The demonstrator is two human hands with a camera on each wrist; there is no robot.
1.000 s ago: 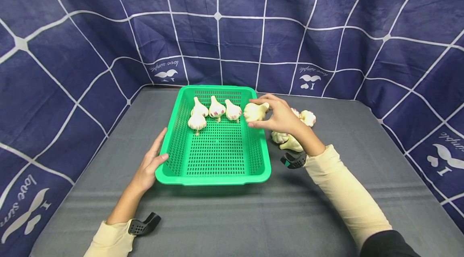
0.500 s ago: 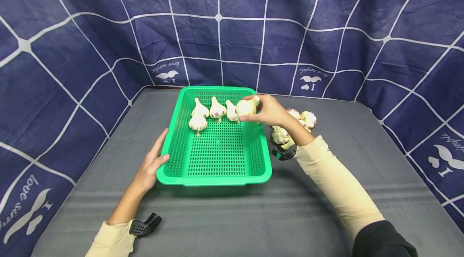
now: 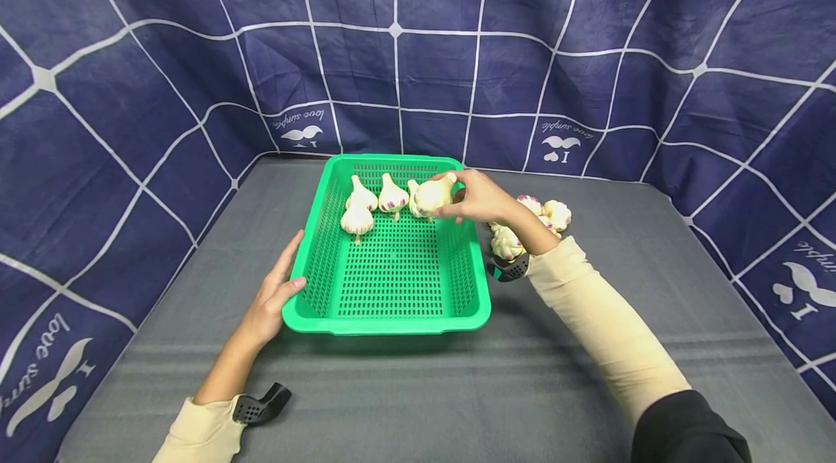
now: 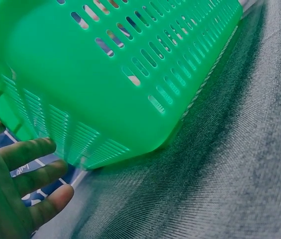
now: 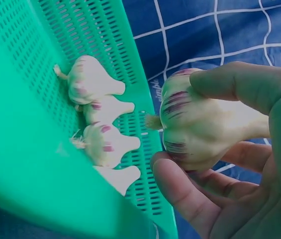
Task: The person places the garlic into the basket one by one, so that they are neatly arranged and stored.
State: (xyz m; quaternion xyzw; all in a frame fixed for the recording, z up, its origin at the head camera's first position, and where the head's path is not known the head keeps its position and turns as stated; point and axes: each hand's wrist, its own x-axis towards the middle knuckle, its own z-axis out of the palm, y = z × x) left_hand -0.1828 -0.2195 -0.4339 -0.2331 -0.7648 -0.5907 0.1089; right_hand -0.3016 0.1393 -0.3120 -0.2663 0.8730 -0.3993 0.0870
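Right hand (image 3: 480,196), and it's pinching a plump cream-white garlic bulb with purple streaks (image 3: 434,197) between thumb and fingers, by the far right corner of the green perforated plastic basket (image 3: 392,326). The danger: set down here, it could knock the neighbouring white garlic bulb (image 3: 413,205), crowded close; that round body might also roll in the grip. Left hand (image 3: 266,302), fingers straight, thumb at the left rim (steadying, perhaps), well apart from the pinched bulb.
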